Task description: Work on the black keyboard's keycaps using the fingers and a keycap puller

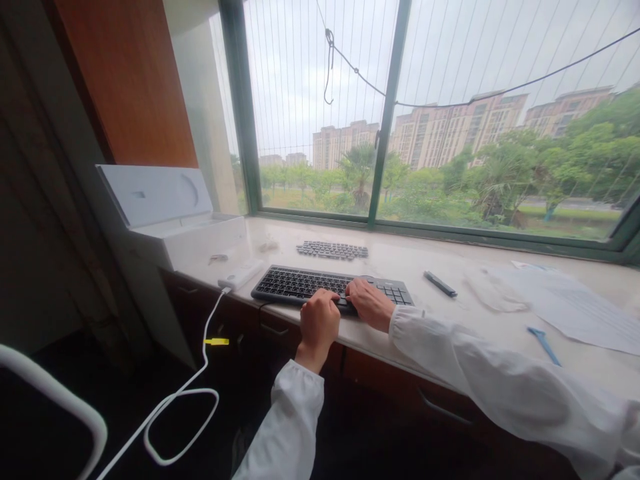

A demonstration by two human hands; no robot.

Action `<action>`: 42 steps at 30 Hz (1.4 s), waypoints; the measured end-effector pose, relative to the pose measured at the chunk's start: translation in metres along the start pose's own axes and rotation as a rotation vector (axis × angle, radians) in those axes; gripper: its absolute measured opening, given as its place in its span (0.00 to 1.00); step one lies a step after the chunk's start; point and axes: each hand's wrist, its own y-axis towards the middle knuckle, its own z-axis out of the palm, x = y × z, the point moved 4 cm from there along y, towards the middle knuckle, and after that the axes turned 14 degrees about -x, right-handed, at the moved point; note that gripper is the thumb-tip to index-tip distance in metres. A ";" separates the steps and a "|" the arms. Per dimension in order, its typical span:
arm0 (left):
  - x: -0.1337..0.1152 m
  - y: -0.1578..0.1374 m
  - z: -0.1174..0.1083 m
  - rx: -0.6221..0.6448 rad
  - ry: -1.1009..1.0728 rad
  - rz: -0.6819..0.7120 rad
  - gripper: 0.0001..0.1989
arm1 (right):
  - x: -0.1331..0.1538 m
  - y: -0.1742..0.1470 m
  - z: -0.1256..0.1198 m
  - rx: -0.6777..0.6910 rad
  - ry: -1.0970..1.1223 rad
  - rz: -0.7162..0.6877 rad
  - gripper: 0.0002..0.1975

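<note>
A black keyboard (300, 283) lies along the near edge of the white counter. Much of its main section looks bare, as if the keycaps are off. My left hand (321, 321) is closed at the keyboard's front edge, fingers curled in. Beside it, my right hand (369, 301) rests over the right part of the keyboard with its fingers bent down together. The fingertips of both hands nearly meet, and whatever they pinch is hidden. Loose dark keycaps (333, 251) are laid out in rows behind the keyboard.
At left stand an open white box (200, 240) and a white power strip (240, 273), its cable (206, 333) hanging down. Toward the right lie a dark slim object (440, 284), a crumpled clear bag (495, 290), papers (585, 307) and a blue tool (544, 345). A window backs the counter.
</note>
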 end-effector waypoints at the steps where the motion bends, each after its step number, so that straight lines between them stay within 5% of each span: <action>1: 0.000 0.000 0.000 0.003 -0.001 -0.004 0.16 | -0.003 0.001 -0.002 0.004 0.028 0.008 0.10; 13: -0.002 0.000 -0.003 0.036 0.033 -0.041 0.17 | 0.001 0.018 -0.021 0.188 -0.034 -0.028 0.09; 28: -0.002 0.000 -0.003 0.026 0.023 -0.032 0.16 | 0.013 0.002 -0.004 0.015 -0.258 -0.079 0.10; 39: 0.002 0.000 0.001 -0.001 0.003 -0.021 0.17 | -0.014 0.014 -0.013 0.097 0.088 -0.084 0.09; 42: 0.002 0.000 0.001 -0.006 0.008 -0.019 0.17 | -0.020 0.027 -0.016 0.139 0.251 -0.184 0.15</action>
